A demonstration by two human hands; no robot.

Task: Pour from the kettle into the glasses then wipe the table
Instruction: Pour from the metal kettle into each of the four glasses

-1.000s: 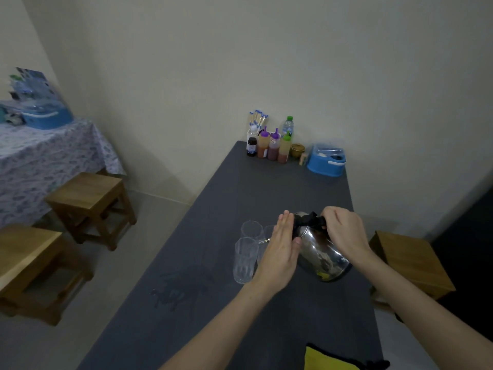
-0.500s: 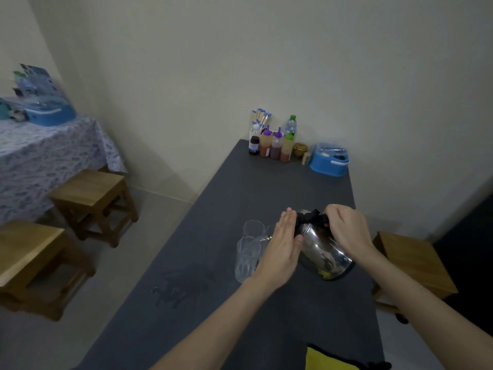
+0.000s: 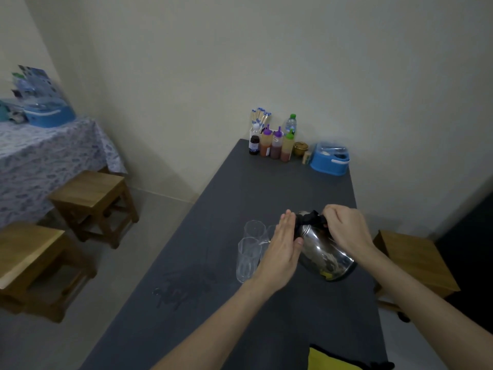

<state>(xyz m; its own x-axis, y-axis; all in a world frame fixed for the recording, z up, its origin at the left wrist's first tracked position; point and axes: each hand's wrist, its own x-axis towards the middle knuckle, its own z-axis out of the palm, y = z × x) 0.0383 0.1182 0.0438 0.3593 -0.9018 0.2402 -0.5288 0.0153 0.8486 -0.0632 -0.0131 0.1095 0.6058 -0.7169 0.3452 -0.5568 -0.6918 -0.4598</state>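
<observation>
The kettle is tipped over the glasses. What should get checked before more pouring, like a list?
1. Grip on the kettle: the right hand is closed on the black handle. Ok.
2. Lid support: the left hand lies flat against the kettle's top. Ok.
3. Spout aim: it sits behind the left hand, so whether it is over a glass cannot be told.
4. Glasses upright: the near glass and far glass both stand. Ok.
5. Dry table: a wet patch lies left of the glasses. Not ok.
6. Wiping cloth: a yellow cloth waits at the near edge. Ok.
</observation>
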